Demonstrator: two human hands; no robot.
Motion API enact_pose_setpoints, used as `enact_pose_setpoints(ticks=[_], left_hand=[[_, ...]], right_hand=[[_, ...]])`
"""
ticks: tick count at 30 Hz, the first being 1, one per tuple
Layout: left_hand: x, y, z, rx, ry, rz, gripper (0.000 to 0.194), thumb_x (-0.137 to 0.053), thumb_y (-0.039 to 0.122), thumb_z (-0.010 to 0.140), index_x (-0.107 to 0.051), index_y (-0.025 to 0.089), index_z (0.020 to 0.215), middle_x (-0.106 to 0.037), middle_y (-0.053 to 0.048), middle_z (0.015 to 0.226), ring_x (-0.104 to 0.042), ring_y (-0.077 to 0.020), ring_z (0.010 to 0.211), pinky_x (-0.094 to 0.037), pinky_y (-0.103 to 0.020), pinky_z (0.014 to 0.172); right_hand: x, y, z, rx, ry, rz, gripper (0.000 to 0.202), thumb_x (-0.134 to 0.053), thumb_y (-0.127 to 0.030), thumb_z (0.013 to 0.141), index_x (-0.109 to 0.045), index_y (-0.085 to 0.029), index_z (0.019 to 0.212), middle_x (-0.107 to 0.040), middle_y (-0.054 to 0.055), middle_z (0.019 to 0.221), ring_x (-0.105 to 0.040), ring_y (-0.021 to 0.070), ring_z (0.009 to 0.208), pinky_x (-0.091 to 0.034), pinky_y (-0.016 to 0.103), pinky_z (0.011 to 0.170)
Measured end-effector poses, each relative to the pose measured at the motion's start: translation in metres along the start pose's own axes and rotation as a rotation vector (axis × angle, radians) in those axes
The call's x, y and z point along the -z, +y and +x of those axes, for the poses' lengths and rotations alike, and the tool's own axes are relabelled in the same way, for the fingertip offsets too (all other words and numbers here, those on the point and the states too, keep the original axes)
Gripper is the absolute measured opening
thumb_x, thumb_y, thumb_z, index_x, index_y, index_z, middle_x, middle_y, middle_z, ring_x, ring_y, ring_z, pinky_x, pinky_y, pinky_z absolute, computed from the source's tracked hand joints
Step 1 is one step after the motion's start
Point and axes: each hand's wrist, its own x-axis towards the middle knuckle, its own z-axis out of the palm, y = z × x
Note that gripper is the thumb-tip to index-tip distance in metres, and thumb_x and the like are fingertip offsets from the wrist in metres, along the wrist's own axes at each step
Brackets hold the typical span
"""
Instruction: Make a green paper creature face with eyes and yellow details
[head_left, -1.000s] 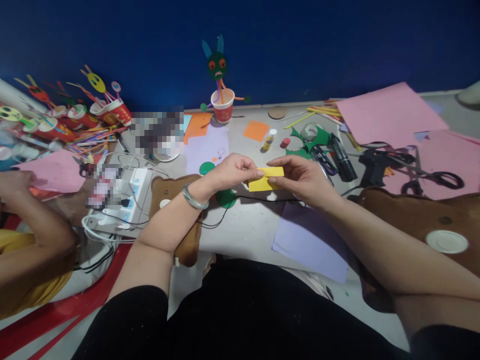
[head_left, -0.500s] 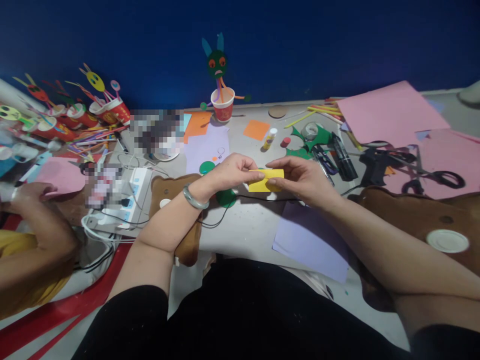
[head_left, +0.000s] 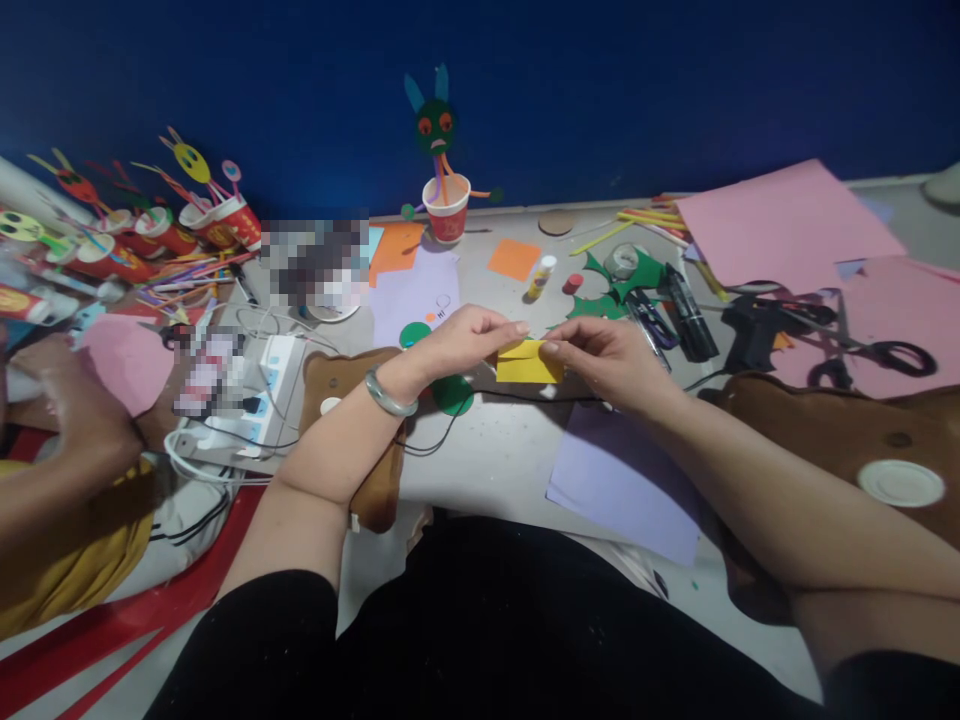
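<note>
A small folded yellow paper is held up over the table between my two hands. My left hand, with a bangle at the wrist, pinches its upper left edge, thumb on top. My right hand grips the right edge between thumb and fingers. Beyond the hands stand a glue stick and its red cap, beside an orange paper square. Green paper circles lie partly behind my left wrist. A purple sheet rests below my right hand.
A red cup holding a green-headed figure stands at the back. Scissors, a black glue gun and pink sheets lie right. At left are a power strip, cables, decorated cups and another person's arm.
The yellow paper's upper flap has opened somewhat. My left thumb has shifted up and my right fingers have closed in on the edge. The other person's arm at left has moved.
</note>
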Motion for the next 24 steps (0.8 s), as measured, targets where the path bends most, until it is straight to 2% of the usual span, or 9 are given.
enact_pose_setpoints(ticks=[6, 11, 14, 18, 24], left_hand=[[0.0028, -0.0017, 0.0001, 0.007, -0.088, 0.066, 0.059, -0.079, 0.059, 0.086, -0.047, 0.019, 0.056, -0.039, 0.006, 0.058, -0.035, -0.0073, 0.058, -0.027, -0.026, 0.057], [0.0036, -0.0053, 0.0019, 0.023, -0.099, 0.013, 0.047, -0.085, 0.054, 0.079, -0.062, 0.016, 0.064, -0.051, 0.005, 0.061, -0.043, -0.0068, 0.060, -0.034, -0.023, 0.059], [0.0036, -0.0044, 0.0020, 0.060, -0.098, 0.009, 0.037, -0.086, 0.044, 0.078, -0.068, 0.014, 0.068, -0.058, 0.004, 0.062, -0.049, -0.0069, 0.062, -0.039, -0.022, 0.061], [0.0036, -0.0020, 0.0018, 0.099, -0.082, 0.014, 0.018, -0.077, 0.025, 0.084, -0.071, 0.013, 0.071, -0.066, 0.002, 0.065, -0.055, -0.0063, 0.062, -0.043, -0.020, 0.063], [0.0024, 0.0012, 0.0010, 0.111, -0.037, 0.026, 0.018, -0.073, 0.016, 0.087, -0.071, 0.014, 0.069, -0.064, 0.003, 0.062, -0.055, -0.0059, 0.060, -0.046, -0.021, 0.065]], right_hand=[[-0.0007, 0.0048, 0.0006, 0.000, -0.018, 0.023, 0.041, -0.092, -0.063, 0.069, -0.077, -0.025, 0.077, -0.074, 0.002, 0.075, -0.063, 0.0166, 0.069, -0.056, 0.033, 0.064], [-0.0007, 0.0052, 0.0003, -0.010, -0.035, 0.034, 0.035, -0.092, -0.058, 0.072, -0.078, -0.026, 0.078, -0.075, 0.002, 0.077, -0.063, 0.0169, 0.069, -0.054, 0.033, 0.064], [-0.0005, 0.0043, 0.0003, -0.016, -0.034, 0.014, 0.035, -0.090, -0.059, 0.073, -0.078, -0.027, 0.078, -0.075, 0.002, 0.077, -0.063, 0.0180, 0.070, -0.054, 0.033, 0.064], [0.0001, 0.0031, 0.0008, -0.015, -0.027, -0.030, 0.037, -0.086, -0.062, 0.076, -0.077, -0.027, 0.077, -0.073, 0.002, 0.075, -0.063, 0.0186, 0.070, -0.052, 0.033, 0.064], [0.0005, -0.0002, 0.0007, -0.020, -0.019, -0.042, 0.043, -0.087, -0.067, 0.073, -0.074, -0.026, 0.075, -0.070, 0.002, 0.070, -0.060, 0.0181, 0.066, -0.048, 0.033, 0.059]])
